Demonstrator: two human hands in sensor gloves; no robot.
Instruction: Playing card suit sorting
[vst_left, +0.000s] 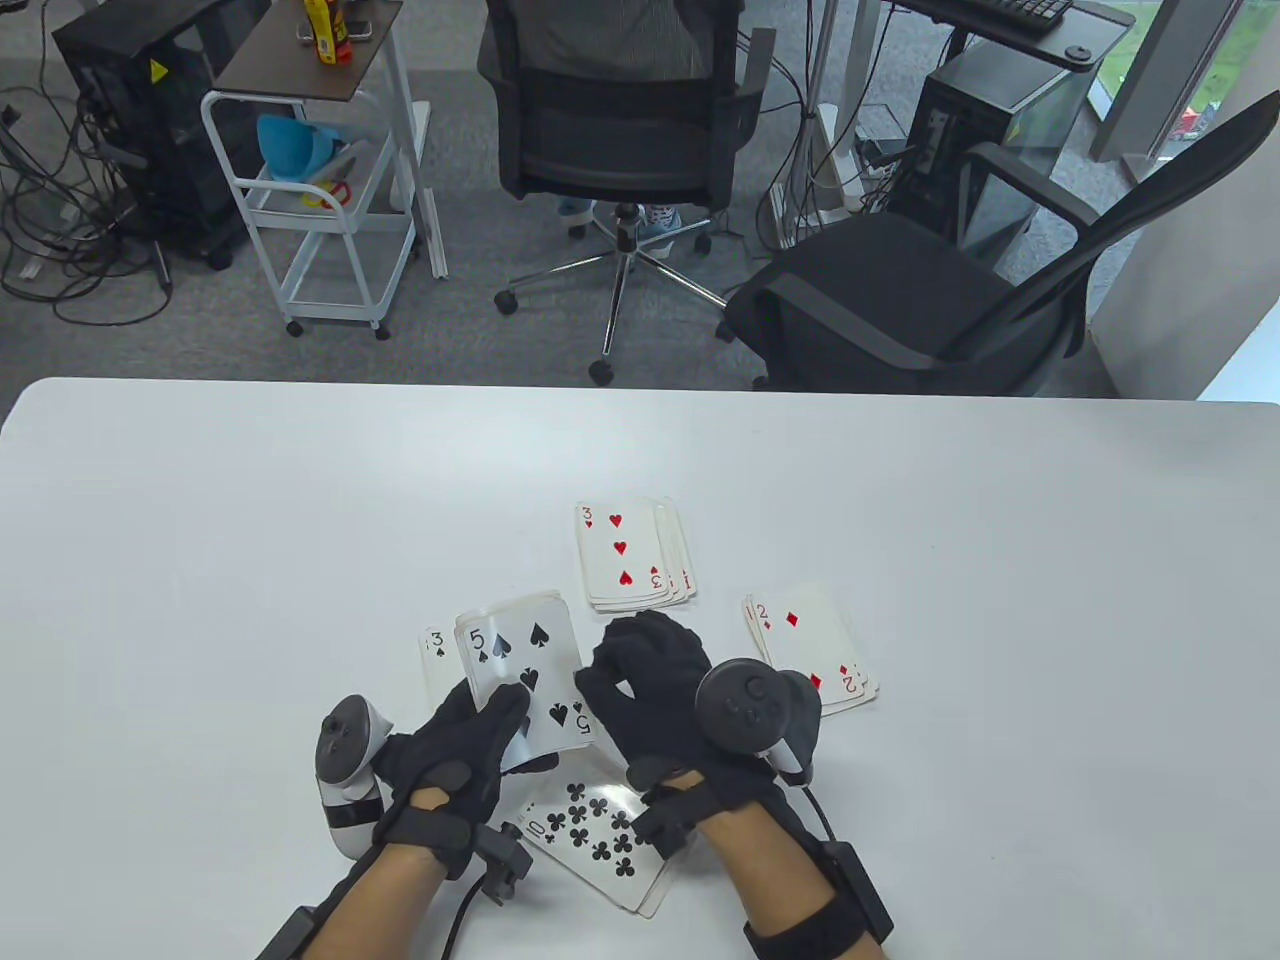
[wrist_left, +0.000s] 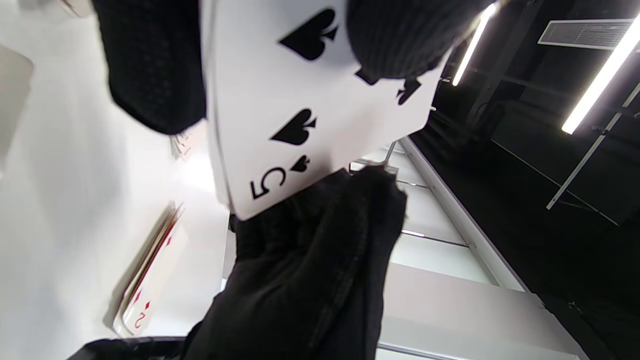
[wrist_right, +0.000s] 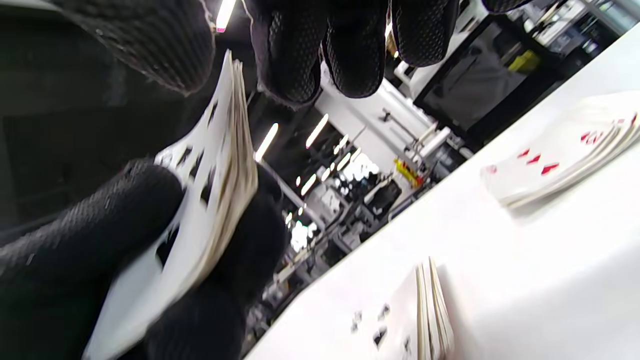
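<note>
— Where's the deck right now?

— In my left hand (vst_left: 455, 745), lower middle of the frame, lifted off the table (vst_left: 200, 520), thumb curled over the five of spades (vst_left: 527, 675) on top. My right hand (vst_left: 655, 700) sits just right of it, fingers bent in at the deck's edge; whether they've pinched that top card yet, I can't tell.

— What could go wrong?

— Two cards could come away together, since the deck is thick and my gloves are bulky. The spade pile (vst_left: 436, 660) lies half hidden behind the deck, so I could drop the five crooked or knock that pile.

— And room to move?

— Tight. The heart pile (vst_left: 630, 560) is just above my right hand, the diamond pile (vst_left: 810, 650) to its right, partly under the tracker (vst_left: 750, 705), and the club pile (vst_left: 595, 835) lies beneath my wrists. Upper left and far right are bare table.
</note>
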